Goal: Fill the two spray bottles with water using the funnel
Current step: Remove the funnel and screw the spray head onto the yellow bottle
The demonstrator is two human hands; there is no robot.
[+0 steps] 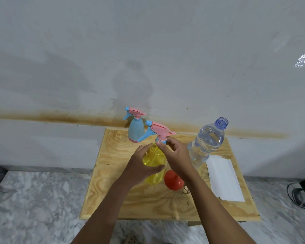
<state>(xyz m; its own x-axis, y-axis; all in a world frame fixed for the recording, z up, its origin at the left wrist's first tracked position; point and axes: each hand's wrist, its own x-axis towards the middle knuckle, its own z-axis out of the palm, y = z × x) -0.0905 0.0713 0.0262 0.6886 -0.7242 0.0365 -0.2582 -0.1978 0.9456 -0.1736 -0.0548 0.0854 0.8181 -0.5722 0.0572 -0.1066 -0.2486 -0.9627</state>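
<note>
- a low wooden desk (113,199) is seen standing on a marbled floor (33,199), pushed against a pale wall (148,50) stained with a rusty band.
- an orange funnel (173,180) is lying on the desk, just beside the yellow spray bottle (154,160) and partly hidden under the right wrist.
- the yellow spray bottle is held upright on the desk; its body is wrapped by the left hand (141,166), whose fingers (158,169) are curled around it.
- the blue collar below the pink spray head (161,128) is pinched by the right hand (176,155), thumb and fingertips pressed on either side.
- white sheets of paper (224,178) are laid flat on the desk's right side.
- a clear water bottle (206,143), uncapped and partly filled, is standing beside the paper, near the right hand.
- the blue spray bottle (136,131), head fitted, is standing at the far edge next to the wall.
</note>
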